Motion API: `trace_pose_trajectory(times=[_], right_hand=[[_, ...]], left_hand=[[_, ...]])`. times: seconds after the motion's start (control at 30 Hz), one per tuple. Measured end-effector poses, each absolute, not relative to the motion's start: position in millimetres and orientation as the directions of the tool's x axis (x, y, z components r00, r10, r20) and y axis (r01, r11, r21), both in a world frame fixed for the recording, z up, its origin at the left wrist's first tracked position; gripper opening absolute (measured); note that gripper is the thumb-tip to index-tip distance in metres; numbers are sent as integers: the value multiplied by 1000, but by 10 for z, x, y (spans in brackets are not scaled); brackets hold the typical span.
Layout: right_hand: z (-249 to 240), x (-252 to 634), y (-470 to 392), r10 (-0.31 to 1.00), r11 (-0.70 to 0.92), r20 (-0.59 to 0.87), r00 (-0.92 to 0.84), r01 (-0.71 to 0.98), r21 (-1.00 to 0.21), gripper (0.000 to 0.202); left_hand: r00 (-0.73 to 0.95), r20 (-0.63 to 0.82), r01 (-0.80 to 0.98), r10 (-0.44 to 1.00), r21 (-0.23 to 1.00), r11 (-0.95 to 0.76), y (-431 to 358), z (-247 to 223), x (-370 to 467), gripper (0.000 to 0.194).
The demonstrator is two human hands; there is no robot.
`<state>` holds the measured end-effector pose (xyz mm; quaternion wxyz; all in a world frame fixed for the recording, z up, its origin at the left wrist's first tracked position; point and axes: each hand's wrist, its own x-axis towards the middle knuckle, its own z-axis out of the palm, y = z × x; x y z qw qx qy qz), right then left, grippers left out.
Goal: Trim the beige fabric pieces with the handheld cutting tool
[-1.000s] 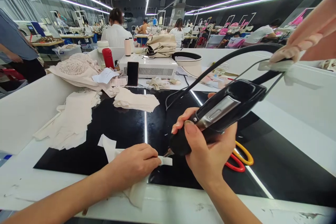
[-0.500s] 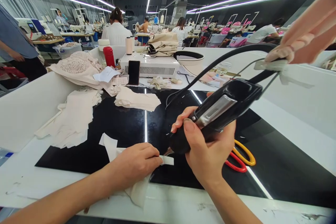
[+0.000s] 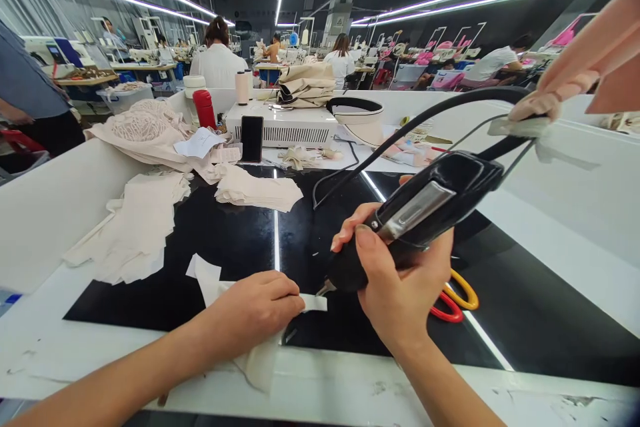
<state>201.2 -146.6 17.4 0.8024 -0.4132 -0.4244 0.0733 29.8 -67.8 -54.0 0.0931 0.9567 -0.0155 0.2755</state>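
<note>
My left hand [image 3: 267,310] is closed, pinching a narrow white fabric strip [image 3: 316,303] flat on the black board [image 3: 240,240]. The strip's free end sticks out past my fingertips, and more pale cloth [image 3: 257,363] hangs below over the table edge. My right hand [image 3: 400,280] is wrapped round a black corded hand tool [image 3: 425,203] with a silver lever on its side. Its thin metal tip [image 3: 326,288] points down-left, close over the strip; whether it touches I cannot tell. Beside my right wrist lie scissors with red and yellow handles [image 3: 463,290], partly hidden.
Stacked cream fabric pieces [image 3: 257,188] lie ahead, with a larger pile [image 3: 135,223] at left. The tool's cable [image 3: 450,97] arches up to pink fabric strips [image 3: 575,67] hanging at right. Behind stand a phone [image 3: 251,139], a red bottle [image 3: 204,109] and a white machine box [image 3: 280,127].
The tool in my right hand has shifted slightly right relative to the strip. My left hand keeps its pinch on the strip. The whole view has shifted a little.
</note>
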Motion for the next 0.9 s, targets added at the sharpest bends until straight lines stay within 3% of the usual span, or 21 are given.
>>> trace_pose_trajectory(times=[0.5, 0.9], right_hand=[[160, 1829, -1521, 527, 663, 588, 613, 136, -736, 32], [182, 1932, -1548, 495, 650, 609, 620, 201, -733, 28]], left_hand=[[873, 484, -53, 66, 228, -972, -685, -503, 275, 26], [856, 514, -67, 55, 215, -974, -653, -500, 269, 22]])
